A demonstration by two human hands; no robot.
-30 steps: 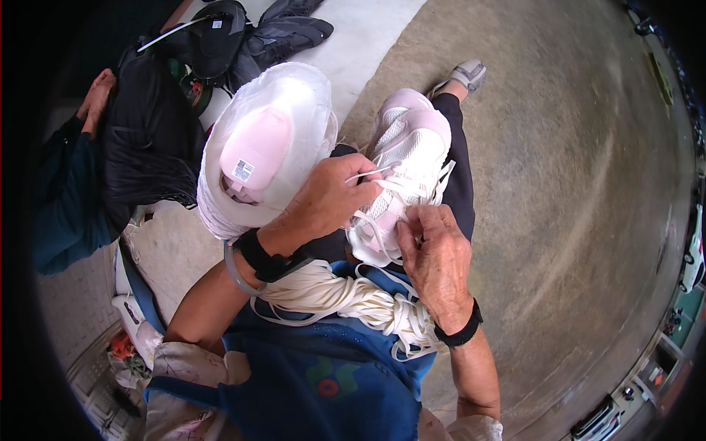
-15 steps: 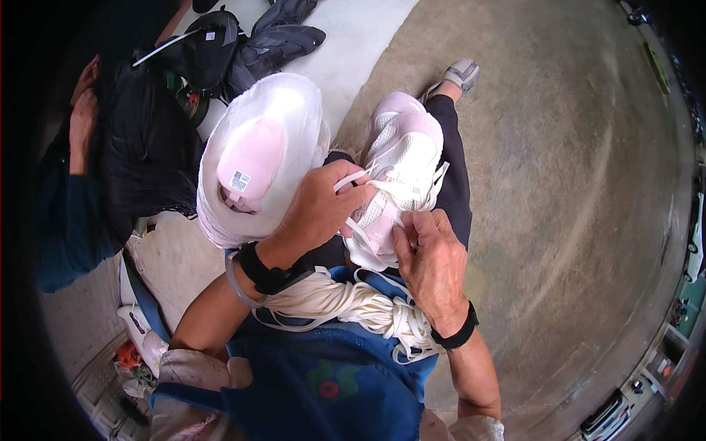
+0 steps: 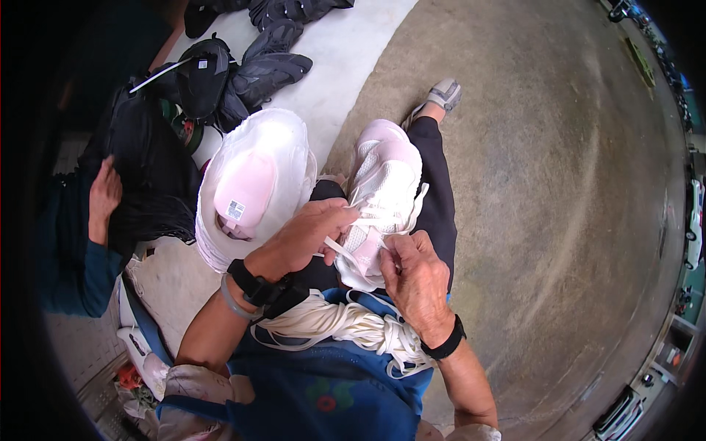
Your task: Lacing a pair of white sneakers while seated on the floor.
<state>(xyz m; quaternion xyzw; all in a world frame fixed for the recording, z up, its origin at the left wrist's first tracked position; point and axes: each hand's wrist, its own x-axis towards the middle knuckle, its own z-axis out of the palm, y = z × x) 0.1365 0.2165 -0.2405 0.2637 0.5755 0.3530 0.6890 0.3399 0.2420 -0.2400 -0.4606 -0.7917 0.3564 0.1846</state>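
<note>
A pink and white sneaker (image 3: pixel 384 173) rests on my lap, its toe pointing away from me. White shoelace (image 3: pixel 340 248) crosses its upper, with a loose loop along the right side. My left hand (image 3: pixel 315 229) is at the shoe's left edge, thumb and fingers pinched on the lace. On the other side, near the ankle opening, my right hand (image 3: pixel 418 278) also pinches lace; its fingertips are partly hidden behind the hand. A bundle of white laces (image 3: pixel 353 323) lies across my blue apron (image 3: pixel 316 389).
Left of the sneaker stands a white-lined bag (image 3: pixel 288 136) with a pink insole-like piece (image 3: pixel 246 184) inside. Black shoes (image 3: pixel 268 73) lie on a white surface at the far left. A co-worker's hand (image 3: pixel 105 192) rests by black laces (image 3: pixel 151 213). Concrete floor (image 3: pixel 544 220) spreads to the right.
My left fingers have moved in closer to the sneaker's lacing, and the lace they held up is lower. The whole view has shifted slightly. The co-worker's hands have moved; one shows now.
</note>
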